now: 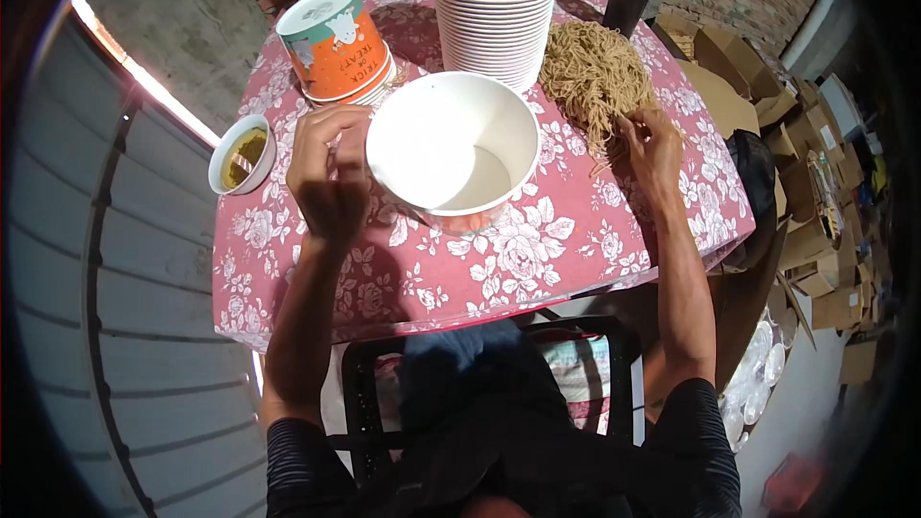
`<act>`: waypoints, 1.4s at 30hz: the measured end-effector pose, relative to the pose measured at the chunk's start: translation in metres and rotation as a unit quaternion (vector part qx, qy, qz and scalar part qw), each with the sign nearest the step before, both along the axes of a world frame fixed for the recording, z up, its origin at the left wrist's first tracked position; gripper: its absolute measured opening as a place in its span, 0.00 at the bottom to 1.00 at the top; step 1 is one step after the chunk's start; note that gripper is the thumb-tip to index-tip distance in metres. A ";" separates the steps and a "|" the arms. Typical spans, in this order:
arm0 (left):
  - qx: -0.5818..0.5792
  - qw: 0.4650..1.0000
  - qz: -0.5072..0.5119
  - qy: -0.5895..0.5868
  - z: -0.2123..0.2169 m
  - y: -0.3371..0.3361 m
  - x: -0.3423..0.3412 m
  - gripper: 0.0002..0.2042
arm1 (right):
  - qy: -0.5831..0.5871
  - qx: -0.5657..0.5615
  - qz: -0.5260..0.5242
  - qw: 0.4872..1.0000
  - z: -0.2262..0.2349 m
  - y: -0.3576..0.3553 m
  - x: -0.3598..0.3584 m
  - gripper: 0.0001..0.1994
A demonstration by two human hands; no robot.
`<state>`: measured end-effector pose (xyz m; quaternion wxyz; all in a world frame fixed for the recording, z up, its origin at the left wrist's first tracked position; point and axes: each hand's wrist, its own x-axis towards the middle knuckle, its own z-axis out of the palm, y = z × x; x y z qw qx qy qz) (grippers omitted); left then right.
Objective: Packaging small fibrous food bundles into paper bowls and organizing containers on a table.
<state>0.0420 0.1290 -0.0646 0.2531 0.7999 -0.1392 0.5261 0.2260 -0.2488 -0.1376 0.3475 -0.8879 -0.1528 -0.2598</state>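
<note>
The left hand (pixel 331 168) curls at the white tub (pixel 456 149)'s nine o'clock, whether gripping I cannot tell; the right hand (pixel 652 146) pinches the tan strand heap (pixel 597 75) toward two o'clock.

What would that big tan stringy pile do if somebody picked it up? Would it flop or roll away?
The tan stringy pile would probably flop, since its thin strands bend and curl every way. It might come up in straggly bits, because loose ends trail out near the right hand. It probably wouldn't roll, being a loose, uneven heap.
</note>
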 end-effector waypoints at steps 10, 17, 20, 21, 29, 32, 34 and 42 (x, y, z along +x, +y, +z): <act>-0.228 0.968 0.036 0.099 -0.038 0.011 0.006 0.08 | -0.025 0.060 -0.024 0.998 -0.009 -0.013 0.007 0.05; -0.173 0.979 0.038 0.097 -0.038 0.009 0.001 0.08 | -0.068 -0.004 0.196 0.978 0.015 0.005 -0.023 0.12; -0.188 0.977 0.025 0.093 -0.042 0.011 0.004 0.07 | 0.008 -0.124 0.178 0.976 0.027 0.009 -0.035 0.13; -0.216 0.971 0.012 0.098 -0.043 0.012 0.004 0.07 | 0.009 -0.124 0.178 0.976 0.026 0.010 -0.035 0.13; -0.279 0.955 -0.020 0.101 -0.039 0.006 0.004 0.06 | -0.019 -0.124 0.127 0.984 0.021 0.012 -0.034 0.07; -0.273 0.957 -0.022 0.094 -0.042 0.006 0.006 0.06 | 0.002 -0.150 0.130 0.980 0.016 0.009 -0.030 0.07; -0.257 0.962 -0.017 0.089 -0.041 0.007 0.007 0.06 | 0.000 -0.157 0.125 0.980 0.017 0.007 -0.027 0.07; -0.285 0.950 -0.008 0.129 -0.039 0.004 0.005 0.08 | -0.086 0.008 0.196 0.977 0.014 0.007 -0.023 0.05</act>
